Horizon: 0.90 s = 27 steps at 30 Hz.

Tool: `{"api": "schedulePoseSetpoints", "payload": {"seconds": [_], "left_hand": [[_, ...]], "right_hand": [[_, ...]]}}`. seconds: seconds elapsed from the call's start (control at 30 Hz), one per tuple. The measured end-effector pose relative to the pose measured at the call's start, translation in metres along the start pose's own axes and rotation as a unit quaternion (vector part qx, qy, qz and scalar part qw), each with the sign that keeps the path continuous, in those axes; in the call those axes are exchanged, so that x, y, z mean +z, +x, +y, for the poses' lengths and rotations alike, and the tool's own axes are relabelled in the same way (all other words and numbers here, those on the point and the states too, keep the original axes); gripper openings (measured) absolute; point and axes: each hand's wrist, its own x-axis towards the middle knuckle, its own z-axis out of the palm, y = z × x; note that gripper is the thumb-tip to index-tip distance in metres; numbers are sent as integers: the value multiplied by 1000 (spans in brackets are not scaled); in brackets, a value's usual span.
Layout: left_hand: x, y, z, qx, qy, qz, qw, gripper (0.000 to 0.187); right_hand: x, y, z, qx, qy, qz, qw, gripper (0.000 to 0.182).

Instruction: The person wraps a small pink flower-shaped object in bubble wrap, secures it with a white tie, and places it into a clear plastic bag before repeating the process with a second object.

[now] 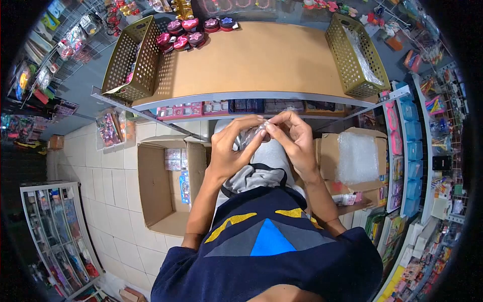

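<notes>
Above my lap, both hands meet at a small crinkled clear plastic bag [248,136]. My left hand [229,148] is curled round the bag, its thumb and fingertips pinching the top. The fingertips of my right hand [296,138] pinch the same upper edge, close against the left fingertips. Something darker shows through the plastic, but I cannot make out what it is. Just beyond the hands is the front edge of a wooden shelf [261,60]. Several round dark cases with pink or blue flower tops [188,35] sit at its back left.
Olive perforated baskets stand at the shelf's left [132,58] and right [358,55] ends. An open cardboard box [151,201] with packaged goods is on the floor at left. At right, another carton [327,156] bears bubble wrap [358,157]. Racks of merchandise [412,151] line the right side.
</notes>
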Motion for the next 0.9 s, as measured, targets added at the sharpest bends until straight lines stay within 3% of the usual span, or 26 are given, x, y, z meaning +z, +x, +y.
{"api": "schedulePoseSetpoints", "payload": {"seconds": [0.13, 0.37, 0.47, 0.63, 0.8, 0.9], "left_hand": [[-1, 3, 8, -26, -8, -35, 999, 20], [6, 12, 4, -37, -68, -74, 994, 16], [11, 11, 0, -39, -68, -56, 995, 13], [20, 7, -2, -22, -46, -12, 999, 12], [11, 10, 1, -132, -138, -81, 978, 18], [5, 13, 3, -102, -163, -113, 975, 30]], "right_hand": [[-10, 3, -10, -69, -87, -42, 993, 14], [-29, 3, -26, -196, -354, -74, 911, 14], [-19, -1, -14, -157, -264, -32, 951, 14], [-10, -4, 11, -172, -211, -4, 962, 16], [0, -10, 10, -82, -15, 63, 994, 11], [-20, -4, -16, -152, -193, -27, 969, 10]]}}
